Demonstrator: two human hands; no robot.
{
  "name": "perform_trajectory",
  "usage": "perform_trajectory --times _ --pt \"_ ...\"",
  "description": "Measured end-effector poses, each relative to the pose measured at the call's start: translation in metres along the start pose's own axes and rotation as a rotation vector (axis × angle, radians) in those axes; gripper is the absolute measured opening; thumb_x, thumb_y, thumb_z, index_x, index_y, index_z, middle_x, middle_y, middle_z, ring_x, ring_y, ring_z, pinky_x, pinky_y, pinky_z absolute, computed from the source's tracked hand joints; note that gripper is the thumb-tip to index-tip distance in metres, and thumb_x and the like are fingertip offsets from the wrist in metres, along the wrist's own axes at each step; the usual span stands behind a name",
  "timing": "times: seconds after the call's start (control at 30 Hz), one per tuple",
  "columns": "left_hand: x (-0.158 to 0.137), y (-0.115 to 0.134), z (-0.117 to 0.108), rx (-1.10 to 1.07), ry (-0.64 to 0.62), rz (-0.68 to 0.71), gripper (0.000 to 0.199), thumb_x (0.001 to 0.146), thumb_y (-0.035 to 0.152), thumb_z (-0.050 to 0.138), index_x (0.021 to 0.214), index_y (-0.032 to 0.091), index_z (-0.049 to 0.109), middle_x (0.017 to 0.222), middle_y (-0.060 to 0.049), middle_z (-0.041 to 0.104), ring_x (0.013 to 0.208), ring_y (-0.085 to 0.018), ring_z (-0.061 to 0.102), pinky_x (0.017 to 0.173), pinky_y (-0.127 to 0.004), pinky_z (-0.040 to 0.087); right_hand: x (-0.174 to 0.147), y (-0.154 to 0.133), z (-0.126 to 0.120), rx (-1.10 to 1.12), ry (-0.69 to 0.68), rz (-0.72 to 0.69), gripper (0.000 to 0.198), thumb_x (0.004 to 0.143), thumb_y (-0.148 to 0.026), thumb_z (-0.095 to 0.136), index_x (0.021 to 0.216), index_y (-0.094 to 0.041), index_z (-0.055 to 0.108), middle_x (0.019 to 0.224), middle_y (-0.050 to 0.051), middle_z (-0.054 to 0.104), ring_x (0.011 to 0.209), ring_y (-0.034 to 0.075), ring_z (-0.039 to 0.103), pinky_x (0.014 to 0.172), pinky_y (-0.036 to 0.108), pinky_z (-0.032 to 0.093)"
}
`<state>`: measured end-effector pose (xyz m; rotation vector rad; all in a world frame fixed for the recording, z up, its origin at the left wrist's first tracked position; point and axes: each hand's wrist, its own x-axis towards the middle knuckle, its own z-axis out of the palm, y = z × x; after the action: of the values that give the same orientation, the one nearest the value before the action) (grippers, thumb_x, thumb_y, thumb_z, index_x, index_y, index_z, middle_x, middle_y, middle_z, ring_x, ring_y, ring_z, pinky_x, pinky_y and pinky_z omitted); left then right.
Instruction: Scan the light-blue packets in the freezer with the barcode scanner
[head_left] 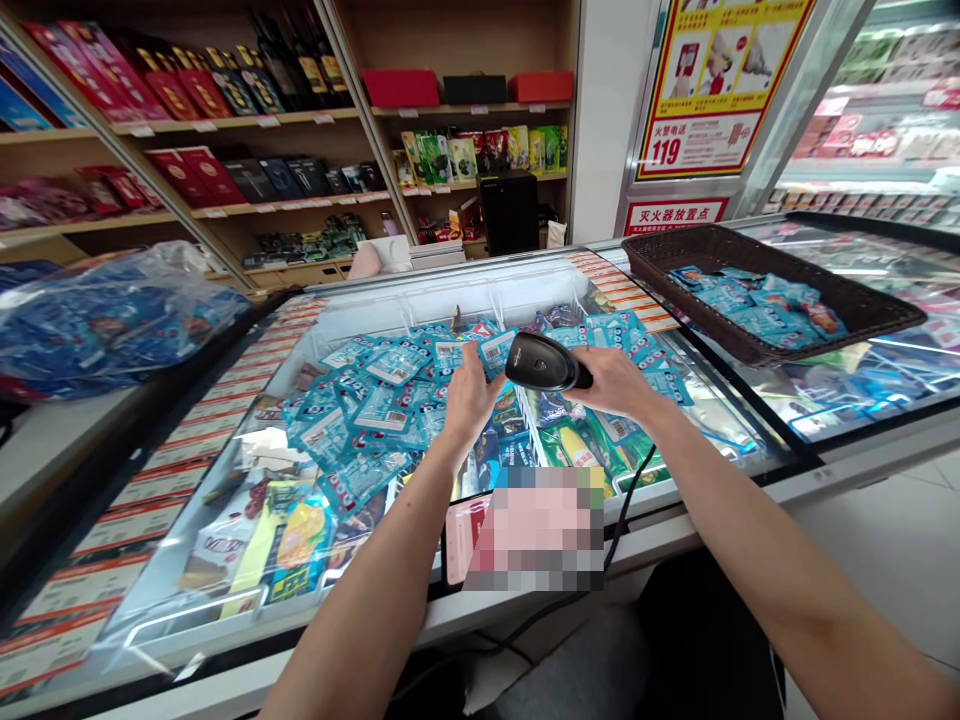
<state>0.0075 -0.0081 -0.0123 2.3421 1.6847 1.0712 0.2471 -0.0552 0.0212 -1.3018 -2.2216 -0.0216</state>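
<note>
My right hand (615, 383) is wrapped round the handle of a black barcode scanner (541, 360), its head pointing left. In front of it, my left hand (472, 395) pinches a small blue snack packet (495, 350) whose white barcode label faces me. Many more blue packets (390, 365) lie spread over the glass top of a freezer, left of and beyond my hands, some with barcodes up. Other blue packets (664, 385) lie to the right, partly behind my right hand. The scanner's cable (630, 500) runs down toward the freezer's front edge.
A brown woven basket (667, 262) holding blue packets stands at the right. A phone (461, 540), partly blurred out, lies at the near edge. A plastic bag of blue packs (112, 320) is at the left. Wooden shelves (300, 120) with boxes and bottles stand behind.
</note>
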Motion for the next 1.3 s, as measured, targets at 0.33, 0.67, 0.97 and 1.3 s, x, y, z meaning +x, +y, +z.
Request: perform_trajectory --times 0.33,0.67,0.97,1.3 --pt "-0.001 0.002 0.0 0.029 0.011 -0.011 0.057 0.083 0.045 0.052 0.127 0.016 0.032 0.075 -0.005 0.059 0.066 -0.022 0.061 0.06 -0.034 0.048 0.0 0.001 -0.001 0.014 -0.022 -0.012 0.027 0.073 -0.035 0.06 0.096 -0.021 0.06 0.089 0.004 0.068 0.082 0.021 0.061 0.069 0.031 0.042" --pt "0.001 0.001 -0.019 0.057 0.193 0.006 0.072 0.083 0.038 0.054 0.141 0.016 0.019 0.128 -0.021 0.049 0.116 -0.032 0.052 0.09 -0.045 0.046 0.003 0.017 -0.01 -0.061 0.228 0.244 0.029 0.076 -0.041 0.058 0.093 -0.019 0.062 0.086 0.009 0.067 0.079 0.025 0.061 0.066 0.033 0.04" --pt "-0.005 0.008 -0.03 0.322 0.011 0.311 0.04 0.088 0.035 0.046 0.128 0.032 0.051 0.145 -0.004 0.041 0.137 -0.028 0.03 0.111 -0.053 0.023 0.005 0.024 -0.007 -0.126 0.278 0.336 0.031 0.076 -0.046 0.057 0.09 -0.019 0.063 0.082 0.011 0.068 0.078 0.028 0.061 0.064 0.035 0.04" --pt "-0.001 -0.008 -0.022 0.427 -0.127 0.29 0.038 0.092 0.038 0.036 0.119 0.029 0.061 0.13 -0.004 0.058 0.13 -0.027 0.041 0.112 -0.056 0.017 0.005 0.025 -0.004 -0.152 0.242 0.332 0.031 0.078 -0.045 0.055 0.092 -0.018 0.063 0.086 0.01 0.068 0.078 0.027 0.062 0.065 0.033 0.04"
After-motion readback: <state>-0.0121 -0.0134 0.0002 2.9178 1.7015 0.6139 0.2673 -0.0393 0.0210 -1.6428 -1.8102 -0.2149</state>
